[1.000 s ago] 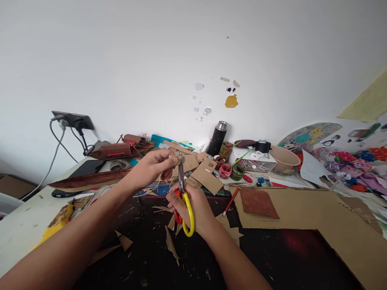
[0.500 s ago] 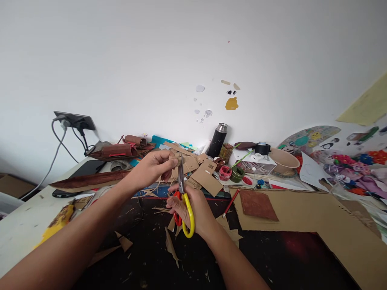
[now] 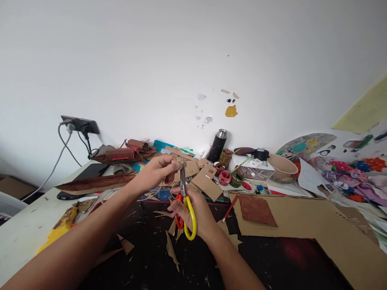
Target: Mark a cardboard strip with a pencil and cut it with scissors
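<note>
My right hand [image 3: 193,211] is closed around the scissors [image 3: 190,217], which have one yellow and one red handle. Their metal blades point away from me and up, the tips by the fingers of my left hand [image 3: 161,169]. Those left fingers are pinched together over a small piece, perhaps brown cardboard, too small and covered to make out. Both hands are above the dark mat [image 3: 142,249], where cardboard scraps [image 3: 171,251] and thin strips lie below them. Flat cardboard pieces [image 3: 207,183] are heaped just beyond the hands.
A large cardboard sheet [image 3: 302,217] with a reddish-brown square [image 3: 258,210] and a red pencil [image 3: 230,208] lies right. Paint jars [image 3: 225,178], a black thermos [image 3: 218,146] and a bowl [image 3: 282,164] stand along the wall. Brown painted cardboard boats [image 3: 121,155] lie at the left.
The whole view has shifted slightly, with the wall items lower in the picture. The scissor blades look closer together now. My left hand keeps its pinch near their tips.
</note>
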Tool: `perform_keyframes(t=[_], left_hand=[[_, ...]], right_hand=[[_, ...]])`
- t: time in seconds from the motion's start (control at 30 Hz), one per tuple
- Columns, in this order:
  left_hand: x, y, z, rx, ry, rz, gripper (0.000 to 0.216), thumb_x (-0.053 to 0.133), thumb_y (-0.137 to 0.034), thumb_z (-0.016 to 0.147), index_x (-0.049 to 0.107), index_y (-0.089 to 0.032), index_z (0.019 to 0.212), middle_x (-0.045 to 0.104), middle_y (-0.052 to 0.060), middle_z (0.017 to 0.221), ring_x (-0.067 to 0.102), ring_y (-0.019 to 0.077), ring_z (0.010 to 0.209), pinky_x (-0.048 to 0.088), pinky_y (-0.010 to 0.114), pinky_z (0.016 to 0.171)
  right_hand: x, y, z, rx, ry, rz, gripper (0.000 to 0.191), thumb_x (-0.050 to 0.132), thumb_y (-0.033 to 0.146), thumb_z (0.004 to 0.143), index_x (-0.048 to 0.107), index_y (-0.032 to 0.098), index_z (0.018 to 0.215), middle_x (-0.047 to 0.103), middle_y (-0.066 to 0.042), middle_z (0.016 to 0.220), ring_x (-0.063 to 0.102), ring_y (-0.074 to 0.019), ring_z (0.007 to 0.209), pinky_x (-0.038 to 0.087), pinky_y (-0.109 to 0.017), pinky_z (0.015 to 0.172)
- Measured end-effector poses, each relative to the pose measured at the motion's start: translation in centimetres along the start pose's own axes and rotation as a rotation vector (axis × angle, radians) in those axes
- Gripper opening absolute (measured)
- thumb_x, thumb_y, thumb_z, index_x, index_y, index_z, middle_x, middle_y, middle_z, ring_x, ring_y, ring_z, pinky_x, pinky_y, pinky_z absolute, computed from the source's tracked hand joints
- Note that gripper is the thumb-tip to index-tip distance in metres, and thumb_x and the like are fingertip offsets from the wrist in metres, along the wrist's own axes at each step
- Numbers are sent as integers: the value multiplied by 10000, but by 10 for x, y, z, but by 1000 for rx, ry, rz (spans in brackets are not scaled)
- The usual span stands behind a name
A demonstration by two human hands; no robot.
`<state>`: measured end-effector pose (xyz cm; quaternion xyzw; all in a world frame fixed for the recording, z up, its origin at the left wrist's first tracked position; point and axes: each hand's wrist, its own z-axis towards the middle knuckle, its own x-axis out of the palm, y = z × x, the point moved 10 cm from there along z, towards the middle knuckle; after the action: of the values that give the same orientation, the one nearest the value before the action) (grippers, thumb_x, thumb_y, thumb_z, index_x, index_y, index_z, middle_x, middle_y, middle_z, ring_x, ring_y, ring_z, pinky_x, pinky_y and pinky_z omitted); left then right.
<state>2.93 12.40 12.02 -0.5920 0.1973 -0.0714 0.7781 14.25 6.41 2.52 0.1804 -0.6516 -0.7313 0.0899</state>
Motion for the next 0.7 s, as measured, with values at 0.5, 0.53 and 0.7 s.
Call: perform_keyframes(t=[0.5,0.53,0.7], left_hand=[[-2,-3,-1,-15,6,12,411,667,-533,940,570,-204,713,561,-32,542,526,122,507,447,254,548],[-2,-3,-1,-14,8,20,416,667,-535,941,565,-205,708,559,-32,542,524,121,510,448,254,551],[0,-3,-1,-4,20,37,397,660,-535,945,571,-208,738,548,-39,562,520,122,517,441,253,545]], right_hand=[[1,11,-3,-17,-13,1,689,805,732,837,716,224,1294,744,-46,819,820,-290,735,604,-320,633],[1,11,-2,-17,-18,3,684,812,724,835,718,223,1291,743,-45,817,823,-292,741,609,-322,635],[0,12,-1,19,-56,12,728,796,767,814,716,181,1238,763,-73,851,817,-288,736,626,-327,615]])
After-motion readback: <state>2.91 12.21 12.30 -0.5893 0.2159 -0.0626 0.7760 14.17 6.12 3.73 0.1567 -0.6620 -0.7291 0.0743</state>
